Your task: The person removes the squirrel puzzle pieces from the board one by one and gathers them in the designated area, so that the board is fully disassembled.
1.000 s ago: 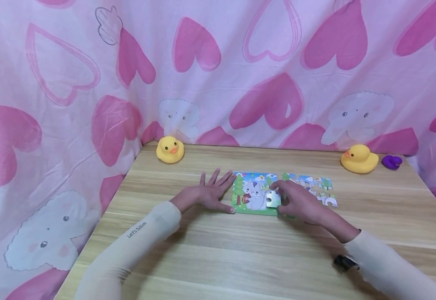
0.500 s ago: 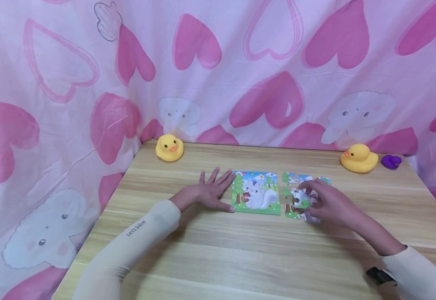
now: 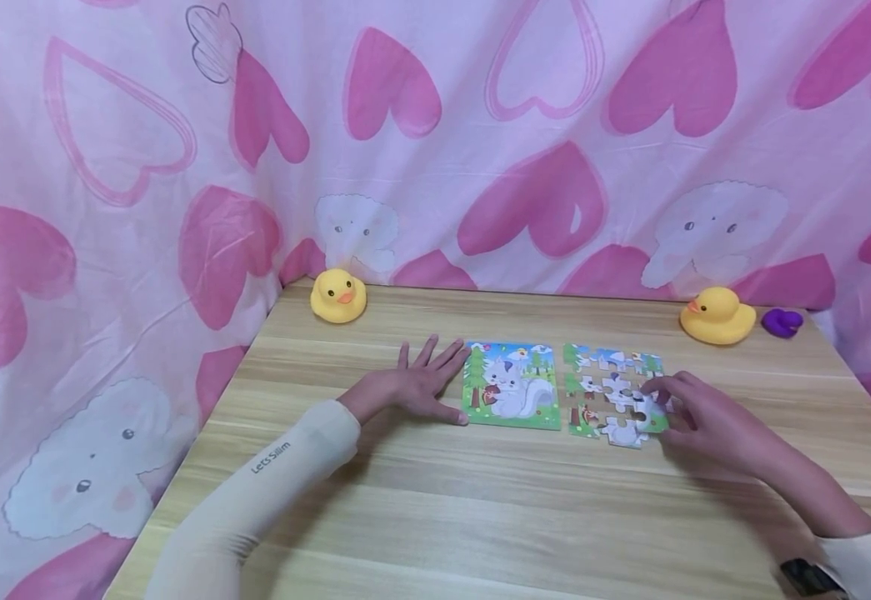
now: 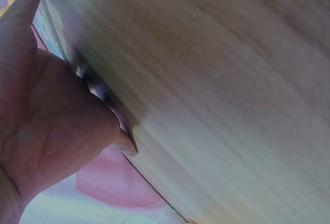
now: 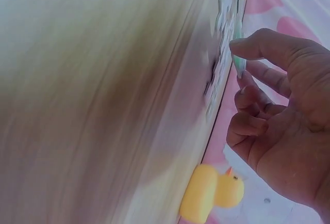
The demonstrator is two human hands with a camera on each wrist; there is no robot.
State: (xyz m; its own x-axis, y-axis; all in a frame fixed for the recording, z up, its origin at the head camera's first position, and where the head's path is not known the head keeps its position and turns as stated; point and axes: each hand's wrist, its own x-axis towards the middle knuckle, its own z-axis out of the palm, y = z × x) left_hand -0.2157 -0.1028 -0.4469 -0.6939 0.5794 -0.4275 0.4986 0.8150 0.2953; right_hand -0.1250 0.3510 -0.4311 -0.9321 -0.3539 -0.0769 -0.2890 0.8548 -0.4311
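Observation:
My right hand (image 3: 723,425) pinches a jigsaw piece (image 3: 654,415), green and white, between thumb and fingers. In the right wrist view that piece (image 5: 238,59) stands on edge between the thumb and a fingertip. It overlaps the right side of a group of loose jigsaw pieces (image 3: 615,387), spread in rough rows and partly hidden by it. Left of them lies a square picture board (image 3: 513,385) with a grey-white squirrel holding an acorn. My left hand (image 3: 423,390) rests on the table with fingers spread, thumb and fingertips right at the board's left edge.
A yellow rubber duck (image 3: 338,296) sits at the table's back left. Another yellow duck (image 3: 718,317) and a small purple duck (image 3: 783,322) stand at the back right. Behind the wooden table (image 3: 435,517) hangs a pink curtain (image 3: 450,108) with hearts.
My right hand has carried the jigsaw piece rightward, from over the picture board across the loose pieces to their right side. The squirrel's tail is uncovered. My left hand stays put.

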